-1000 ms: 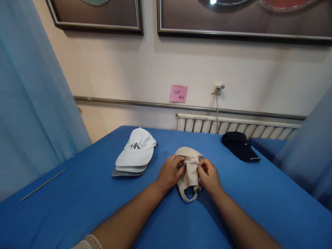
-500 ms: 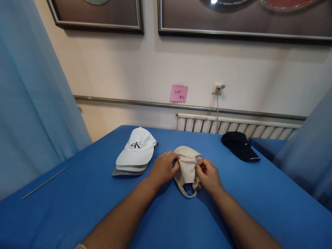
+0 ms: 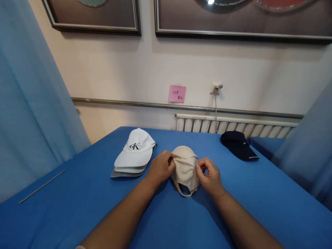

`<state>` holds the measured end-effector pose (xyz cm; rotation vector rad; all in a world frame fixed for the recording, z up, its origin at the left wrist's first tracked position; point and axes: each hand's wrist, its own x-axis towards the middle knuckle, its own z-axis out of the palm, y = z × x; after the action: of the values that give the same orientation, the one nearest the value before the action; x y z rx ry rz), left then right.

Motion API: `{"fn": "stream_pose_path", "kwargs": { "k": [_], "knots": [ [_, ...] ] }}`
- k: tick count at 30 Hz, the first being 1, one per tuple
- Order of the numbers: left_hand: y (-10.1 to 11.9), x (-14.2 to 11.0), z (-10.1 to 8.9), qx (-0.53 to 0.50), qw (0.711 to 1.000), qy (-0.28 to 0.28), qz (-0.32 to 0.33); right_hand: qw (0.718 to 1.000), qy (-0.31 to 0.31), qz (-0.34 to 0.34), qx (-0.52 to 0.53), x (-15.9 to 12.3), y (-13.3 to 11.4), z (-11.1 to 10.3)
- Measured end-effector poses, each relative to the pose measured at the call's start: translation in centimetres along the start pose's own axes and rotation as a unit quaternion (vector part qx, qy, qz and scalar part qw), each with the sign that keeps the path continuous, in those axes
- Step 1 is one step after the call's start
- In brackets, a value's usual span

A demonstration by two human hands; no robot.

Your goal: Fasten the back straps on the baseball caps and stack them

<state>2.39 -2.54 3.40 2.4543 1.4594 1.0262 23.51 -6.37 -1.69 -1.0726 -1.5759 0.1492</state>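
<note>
A beige baseball cap rests on the blue-covered table, its back strap and opening toward me. Its crown is wrinkled, with the button near the top. My left hand pinches the fabric at the cap's left side. On the opposite side, my right hand has thumb and forefinger curled together at the cap's edge, pinching the cloth there. The brim of this cap is hidden from view. To the left, a white cap with a black "GK" print tops a small stack, with a grey brim lowest.
A dark navy cap lies at the back right of the blue table. A thin stick lies at the left edge. Behind are a radiator, a metal rail and a socket with a cord. Blue curtains flank the table.
The beige cap's crown has risen and filled out; the fold that lay sunken across its back is now mostly pushed out. Both hands stay at its sides. The view has shifted slightly.
</note>
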Motion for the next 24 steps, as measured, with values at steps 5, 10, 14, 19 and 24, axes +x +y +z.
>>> {"fn": "stream_pose_path", "kwargs": {
  "k": [5, 10, 14, 19, 24],
  "knots": [
    [-0.4, 0.3, -0.3, -0.009, 1.000, -0.017, -0.006, 0.999, -0.031, 0.011, 0.007, 0.2, 0.2, -0.2],
    [0.0, 0.4, -0.9, -0.006, 0.998, -0.058, -0.027, 0.998, -0.066, 0.002, 0.002, 0.1, 0.4, -0.3],
    [0.2, 0.5, -1.2, -0.072, 0.995, -0.071, -0.027, 0.996, -0.086, 0.000, -0.024, 0.0, 0.4, -0.2],
    [-0.5, 0.8, -1.6, -0.059, 0.993, -0.060, -0.082, 0.995, -0.066, 0.015, -0.069, 0.0, 1.0, 0.1],
    [-1.6, 0.4, -0.9, 0.038, 0.986, -0.142, -0.082, 0.995, -0.054, 0.032, -0.074, -0.2, 1.6, 0.3]
  ]
}}
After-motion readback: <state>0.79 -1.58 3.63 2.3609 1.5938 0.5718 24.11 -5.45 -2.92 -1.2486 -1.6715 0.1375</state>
